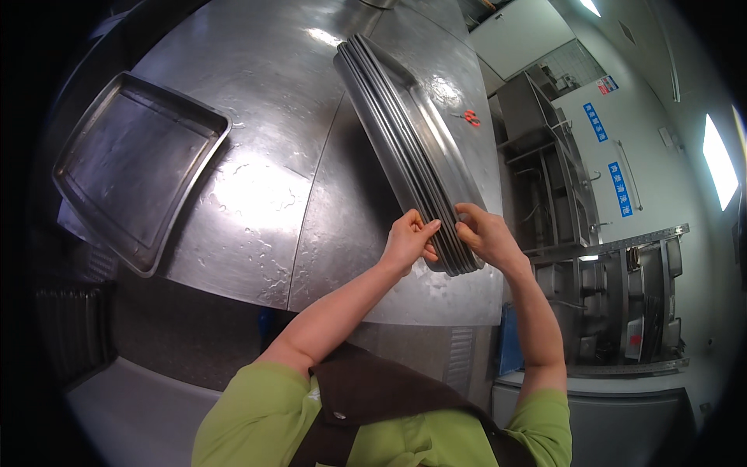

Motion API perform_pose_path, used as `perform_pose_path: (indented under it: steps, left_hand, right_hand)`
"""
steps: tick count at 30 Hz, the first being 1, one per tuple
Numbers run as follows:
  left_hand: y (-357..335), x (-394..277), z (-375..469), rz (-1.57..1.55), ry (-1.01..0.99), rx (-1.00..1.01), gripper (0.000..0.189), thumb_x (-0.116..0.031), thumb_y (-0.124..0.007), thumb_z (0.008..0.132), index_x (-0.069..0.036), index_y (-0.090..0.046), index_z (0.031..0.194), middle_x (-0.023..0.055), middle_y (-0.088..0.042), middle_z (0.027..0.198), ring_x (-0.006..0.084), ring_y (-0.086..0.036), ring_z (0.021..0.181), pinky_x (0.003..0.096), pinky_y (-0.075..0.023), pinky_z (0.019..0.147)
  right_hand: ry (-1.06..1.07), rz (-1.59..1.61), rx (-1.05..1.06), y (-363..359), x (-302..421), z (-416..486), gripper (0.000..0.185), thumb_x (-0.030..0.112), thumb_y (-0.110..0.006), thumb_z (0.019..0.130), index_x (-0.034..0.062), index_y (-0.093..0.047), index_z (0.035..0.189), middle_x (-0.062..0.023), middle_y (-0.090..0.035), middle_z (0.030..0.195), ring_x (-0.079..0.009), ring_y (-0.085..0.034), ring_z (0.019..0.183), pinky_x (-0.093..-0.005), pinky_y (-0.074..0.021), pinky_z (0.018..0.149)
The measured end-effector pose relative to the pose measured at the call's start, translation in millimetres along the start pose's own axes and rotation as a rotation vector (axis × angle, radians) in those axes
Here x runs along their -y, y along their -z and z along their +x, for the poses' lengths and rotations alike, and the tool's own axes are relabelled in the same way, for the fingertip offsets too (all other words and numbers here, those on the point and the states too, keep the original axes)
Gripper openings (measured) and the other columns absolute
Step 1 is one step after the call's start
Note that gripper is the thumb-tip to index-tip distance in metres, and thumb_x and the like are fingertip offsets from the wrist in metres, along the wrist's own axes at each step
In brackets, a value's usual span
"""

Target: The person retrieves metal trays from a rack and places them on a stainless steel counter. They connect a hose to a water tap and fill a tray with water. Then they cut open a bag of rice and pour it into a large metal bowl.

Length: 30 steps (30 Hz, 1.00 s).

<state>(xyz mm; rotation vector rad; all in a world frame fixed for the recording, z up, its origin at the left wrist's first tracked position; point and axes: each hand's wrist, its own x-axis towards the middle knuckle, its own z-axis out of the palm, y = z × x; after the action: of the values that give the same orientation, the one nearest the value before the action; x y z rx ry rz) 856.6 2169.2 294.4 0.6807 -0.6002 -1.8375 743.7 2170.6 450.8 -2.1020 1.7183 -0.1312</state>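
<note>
A stack of nested metal baking trays (402,134) stands tilted on its long edge, the several rims pressed close together. At the near end of the stack, my left hand (411,240) grips the rims, its thumb on top and its fingers partly hidden beneath. Across from it, my right hand (487,236) is at the right-hand tray, fingers curled by the rim; how firmly it holds is hard to see. A single metal baking tray (137,166) lies face up to the left, apart from the stack.
Water drops wet the stainless steel table (257,192). Red-handled scissors (470,118) lie right of the stack. Beyond the table's right edge are metal sinks (540,152) and a rack of containers (607,303). A seam (320,169) crosses the tabletop.
</note>
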Motion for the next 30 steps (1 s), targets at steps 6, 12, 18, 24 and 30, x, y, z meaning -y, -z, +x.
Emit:
perform_pose_path:
  steps: [6,12,18,24,30]
  left_hand:
    - [1,-2,0,-0.005,0.003,-0.015,0.03,-0.018,-0.064,0.09,-0.007,-0.041,0.074,0.0065,-0.055,0.063,0.0119,-0.057,0.046,0.0231,-0.0501,0.038]
    - [2,0,1,-0.006,0.009,-0.018,0.031,-0.018,-0.065,0.088,-0.006,-0.041,0.073,0.0061,-0.054,0.062,0.0112,-0.056,0.045,0.0228,-0.049,0.037]
    - [4,0,0,-0.005,0.007,-0.013,0.031,-0.018,-0.066,0.088,-0.006,-0.041,0.073,0.0058,-0.054,0.061,0.0113,-0.056,0.046,0.0223,-0.0486,0.037]
    - [9,2,1,0.035,0.017,-0.016,0.03,-0.019,-0.067,0.087,-0.007,-0.044,0.073,0.0048,-0.056,0.061,0.011,-0.057,0.046,0.0227,-0.0493,0.038]
    - [10,-2,-2,0.056,0.037,-0.017,0.031,-0.019,-0.068,0.087,-0.008,-0.044,0.072,0.0049,-0.056,0.06,0.0113,-0.058,0.046,0.023,-0.0498,0.039]
  right_hand:
    - [-0.034,-0.012,0.082,0,2,4,0.037,0.017,-0.063,0.087,-0.0021,-0.053,0.117,-0.0157,-0.066,0.086,-0.0196,-0.065,0.076,-0.0303,-0.0507,0.068]
    - [-0.021,0.047,0.065,-5,-7,8,0.038,0.017,-0.065,0.085,-0.0038,-0.053,0.114,-0.0213,-0.066,0.095,-0.0274,-0.067,0.085,-0.0337,-0.0526,0.072]
    - [0.011,0.01,0.048,-11,-11,12,0.034,0.016,-0.064,0.081,-0.005,-0.054,0.106,-0.0246,-0.065,0.091,-0.0361,-0.066,0.084,-0.0385,-0.0517,0.074]
    - [0.111,-0.271,-0.034,-24,-1,10,0.029,0.014,-0.06,0.08,-0.0039,-0.048,0.099,-0.0258,-0.062,0.081,-0.0409,-0.062,0.078,-0.0454,-0.0498,0.069]
    - [0.125,-0.356,-0.103,-34,-6,9,0.033,0.012,-0.057,0.081,-0.0042,-0.046,0.107,-0.0269,-0.061,0.087,-0.0426,-0.061,0.081,-0.0471,-0.0488,0.071]
